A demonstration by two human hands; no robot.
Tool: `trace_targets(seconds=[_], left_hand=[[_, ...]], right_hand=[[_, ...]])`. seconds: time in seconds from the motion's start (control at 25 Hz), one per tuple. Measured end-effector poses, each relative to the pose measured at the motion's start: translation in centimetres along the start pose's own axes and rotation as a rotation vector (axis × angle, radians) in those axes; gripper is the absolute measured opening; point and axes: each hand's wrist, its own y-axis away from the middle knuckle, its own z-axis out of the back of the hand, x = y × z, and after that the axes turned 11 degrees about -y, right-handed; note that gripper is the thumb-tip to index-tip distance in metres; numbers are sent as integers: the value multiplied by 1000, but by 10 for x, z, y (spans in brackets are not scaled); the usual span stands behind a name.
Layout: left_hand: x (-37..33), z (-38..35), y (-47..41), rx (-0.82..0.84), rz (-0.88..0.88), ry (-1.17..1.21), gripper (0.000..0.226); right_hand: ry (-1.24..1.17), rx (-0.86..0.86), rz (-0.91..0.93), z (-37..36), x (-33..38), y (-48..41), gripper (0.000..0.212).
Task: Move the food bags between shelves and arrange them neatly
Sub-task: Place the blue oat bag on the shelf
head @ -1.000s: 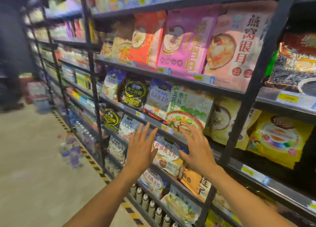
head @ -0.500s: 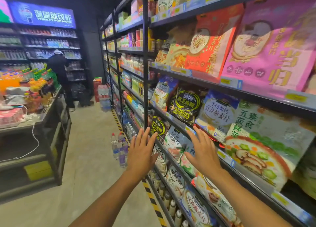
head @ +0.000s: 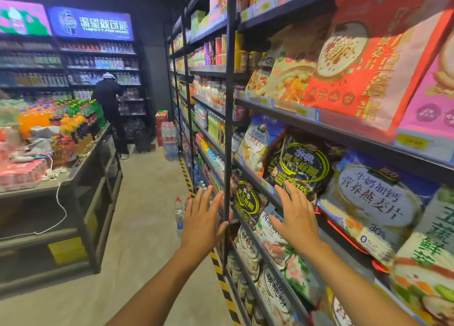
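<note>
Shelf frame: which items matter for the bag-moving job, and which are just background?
Job:
left hand, open, empty
right hand, open, empty
black bag
blue oat bag
red bag
shelf rail

Background:
soda bottles
water bottles on the floor
white cable
person at the back

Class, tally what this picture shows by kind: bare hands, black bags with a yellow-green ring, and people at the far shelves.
Hands: 2, left hand, right hand
Black ringed bags: 2, upper bag, lower bag
Person at far shelves: 1
Total: 5
</note>
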Motion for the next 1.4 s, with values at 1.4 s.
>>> trace_targets(seconds=[1.4], left_hand=[[30, -215, -522, 483, -106, 1021, 78]], right_hand=[[-436, -148, -768, -208, -68, -345, 99]])
